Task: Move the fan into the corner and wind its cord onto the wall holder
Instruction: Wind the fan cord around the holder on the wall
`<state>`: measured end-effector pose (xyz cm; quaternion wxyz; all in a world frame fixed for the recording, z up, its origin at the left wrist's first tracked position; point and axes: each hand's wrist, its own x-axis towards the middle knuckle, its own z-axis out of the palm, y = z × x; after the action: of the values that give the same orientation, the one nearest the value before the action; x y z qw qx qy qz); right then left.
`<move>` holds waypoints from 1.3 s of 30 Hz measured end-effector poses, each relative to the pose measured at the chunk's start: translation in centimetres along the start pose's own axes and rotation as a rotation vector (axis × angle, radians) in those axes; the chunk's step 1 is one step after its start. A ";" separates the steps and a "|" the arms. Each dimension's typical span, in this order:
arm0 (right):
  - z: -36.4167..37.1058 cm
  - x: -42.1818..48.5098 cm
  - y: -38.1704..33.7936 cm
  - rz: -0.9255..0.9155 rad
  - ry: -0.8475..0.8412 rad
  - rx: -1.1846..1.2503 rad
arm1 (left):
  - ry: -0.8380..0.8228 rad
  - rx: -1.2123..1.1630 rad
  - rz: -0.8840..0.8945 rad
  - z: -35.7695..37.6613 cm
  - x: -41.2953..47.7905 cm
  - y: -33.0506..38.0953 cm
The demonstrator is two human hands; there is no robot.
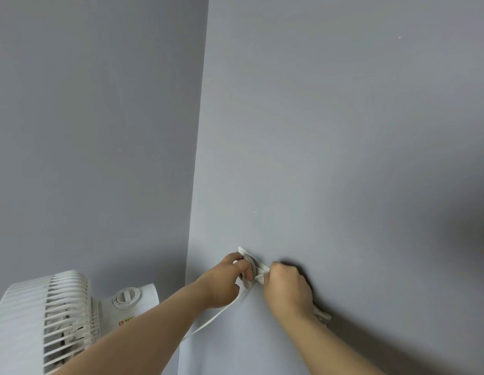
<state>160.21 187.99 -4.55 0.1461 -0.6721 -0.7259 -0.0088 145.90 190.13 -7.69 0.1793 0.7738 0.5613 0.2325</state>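
Cord point(213, 318) rose slack from the lower centre of the frame to the wall holder point(250, 262), low on the right-hand wall point(330, 158). The left hand point(224, 282) pinched the wound loops against the holder, likely to stop them slipping. Just to the right, the right hand point(288, 292) was curled tight round a strand, drawing it taut. A white piece below that wrist was perhaps the plug. The fan point(46, 318) stood at lower left, close to the corner.
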 end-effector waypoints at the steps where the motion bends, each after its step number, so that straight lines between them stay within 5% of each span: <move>1: -0.4 0.2 0.0 0.012 0.003 0.019 | -0.010 -0.019 0.007 0.0 0.1 0.0; 8: -2.9 2.0 -0.6 0.120 0.026 0.645 | 0.178 -0.183 -0.033 -0.5 0.2 1.4; 13: -3.8 2.3 -0.4 0.020 -0.035 0.767 | 0.296 -0.216 -0.003 -1.6 1.1 3.2; 17: -4.2 2.4 0.1 0.006 0.085 0.673 | 0.343 -0.287 -0.108 -2.7 2.4 3.7; 22: -4.5 1.7 -0.4 -0.020 0.205 0.455 | 0.379 -0.836 -0.396 -3.9 2.9 3.3; 29: -3.5 0.9 -1.4 -0.003 0.340 0.260 | 0.492 -1.113 -0.434 -4.1 3.8 2.7; 35: -1.2 1.1 -1.1 -0.054 0.028 0.293 | 0.521 -1.218 -0.430 -3.8 4.9 2.3; 39: 0.5 1.5 -0.8 -0.079 -0.092 0.266 | 0.400 -1.118 -0.399 -4.1 5.2 1.7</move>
<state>159.28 189.51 -4.58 0.2000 -0.6175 -0.7524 0.1127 146.30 194.63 -2.57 0.4884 0.3847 0.5113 0.5933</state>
